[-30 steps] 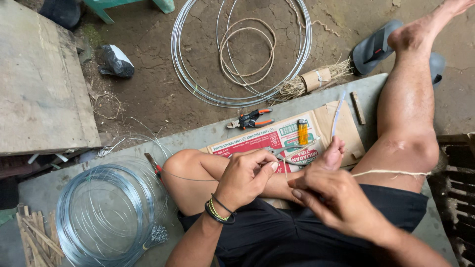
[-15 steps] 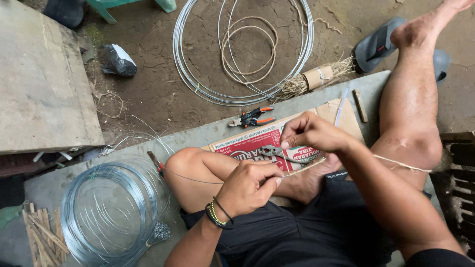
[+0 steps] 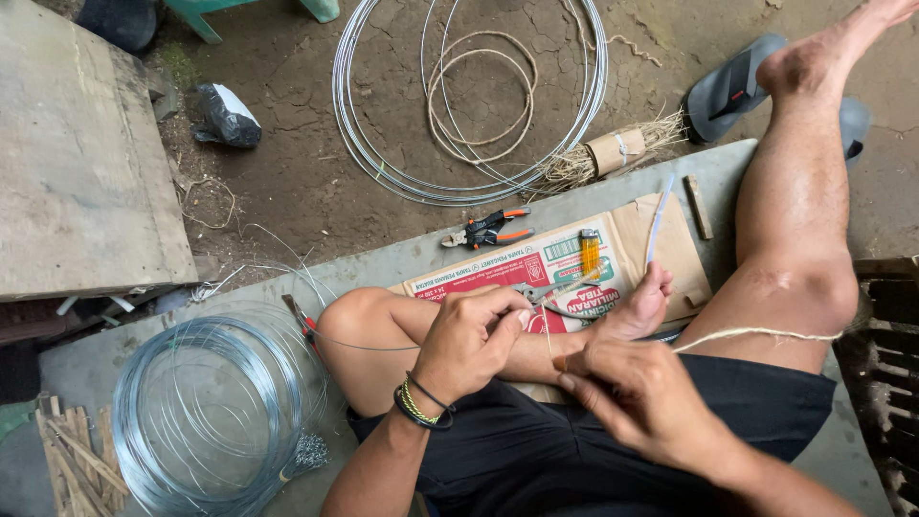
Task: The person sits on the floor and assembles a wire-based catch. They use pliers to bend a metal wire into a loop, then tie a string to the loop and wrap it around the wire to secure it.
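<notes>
**Both hands pinch thin strands over the lap**

The person sits cross-legged on a grey slab (image 3: pixel 670 172), hands meeting above the folded shin. The left hand (image 3: pixel 469 340) has its fingers curled in, thumb and forefinger pressed together on a thin wire (image 3: pixel 369 346) — a fine grey line that runs leftward from the fingertips across the bent knee. The right hand (image 3: pixel 637 397) is closed as well, its fingers bunched around a pale, twisted string (image 3: pixel 756 334); the string leaves the hand and stretches taut to the right, over the thigh, toward the frame edge. It looks like rough natural fibre, straw-coloured and thin. A short upright bit of strand shows between the two hands; whether it is wire or string cannot be told.

Under the foot lies a flattened printed cardboard sheet (image 3: pixel 661 244), with a small yellow-orange object (image 3: pixel 590 251) on it. Orange-handled pliers (image 3: pixel 490 228) rest on the slab just beyond. A coil of silvery wire (image 3: pixel 206 412) lies by the left knee — larger wire hoops (image 3: pixel 469 96) lie on the dirt ahead.
</notes>
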